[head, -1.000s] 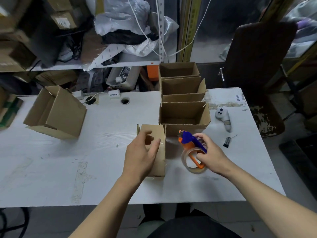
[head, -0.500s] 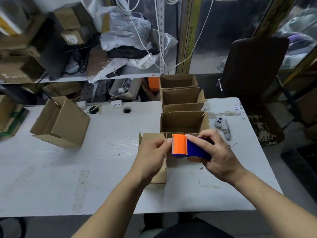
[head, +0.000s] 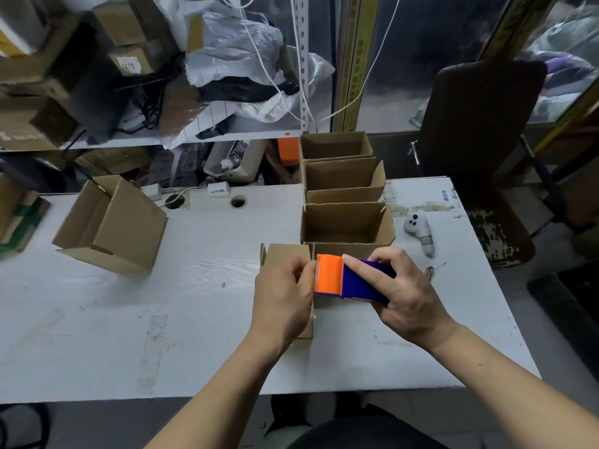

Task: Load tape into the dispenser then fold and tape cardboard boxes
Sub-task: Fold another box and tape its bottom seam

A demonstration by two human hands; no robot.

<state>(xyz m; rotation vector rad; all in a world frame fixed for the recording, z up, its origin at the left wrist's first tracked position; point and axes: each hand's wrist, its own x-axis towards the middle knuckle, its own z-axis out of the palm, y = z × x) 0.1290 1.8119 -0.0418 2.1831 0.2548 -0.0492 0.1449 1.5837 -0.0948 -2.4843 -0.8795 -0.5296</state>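
Observation:
An orange and blue tape dispenser [head: 343, 278] is held just above a small cardboard box [head: 285, 254] in front of me. My right hand [head: 398, 293] grips its blue body, the index finger lying along the top. My left hand [head: 283, 296] is curled at the orange toothed end, its fingertips pinching there; the tape end itself is too clear to make out. The small box stands mostly hidden behind both hands. Three open boxes [head: 346, 222] sit in a row behind it.
Another open box [head: 113, 225] lies tipped on its side at the left of the white table [head: 129, 319]. A white controller [head: 421, 233] and a small clip [head: 432, 270] lie at the right. A dark chair [head: 479, 131] stands beyond the table's right corner.
My right hand lifted the dispenser off the table and turned it flat over the small box. My left hand left the box top and came to the dispenser's orange end.

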